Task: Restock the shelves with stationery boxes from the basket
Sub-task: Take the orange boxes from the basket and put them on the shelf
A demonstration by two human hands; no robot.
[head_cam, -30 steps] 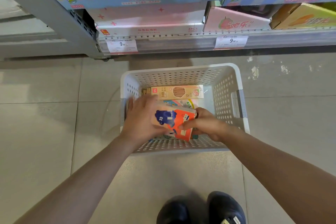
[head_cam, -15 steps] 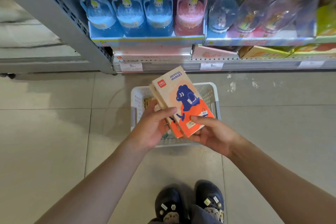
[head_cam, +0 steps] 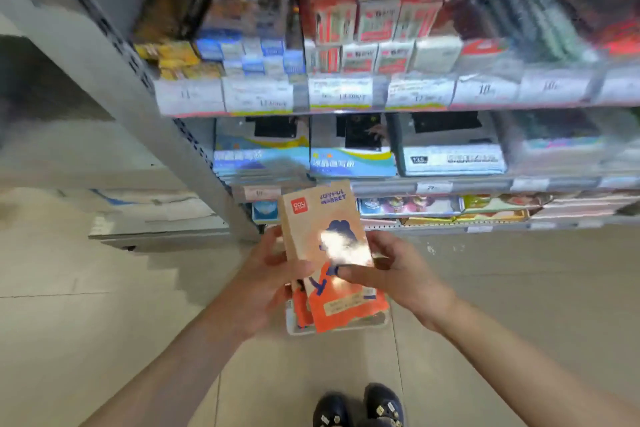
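Observation:
Both hands hold a small stack of tan and orange stationery boxes (head_cam: 325, 222) with a blue cartoon figure, lifted in front of the shelves. My left hand (head_cam: 266, 277) grips the stack's left edge, thumb across the front. My right hand (head_cam: 394, 270) supports its right side, one finger on the front. Glare washes out the middle of the top box. Only a sliver of the white basket (head_cam: 346, 326) shows on the floor under the boxes.
A grey shelving unit (head_cam: 194, 156) rises ahead with several stocked tiers and price labels (head_cam: 341, 92) along the edges. Blue boxed boards (head_cam: 349, 163) fill the middle tier. Tiled floor spreads left and right. My dark shoes (head_cam: 360, 406) are at the bottom.
The boxes came up out of the basket and rose toward the shelves. My view tilted up, so higher tiers show and the basket is almost hidden.

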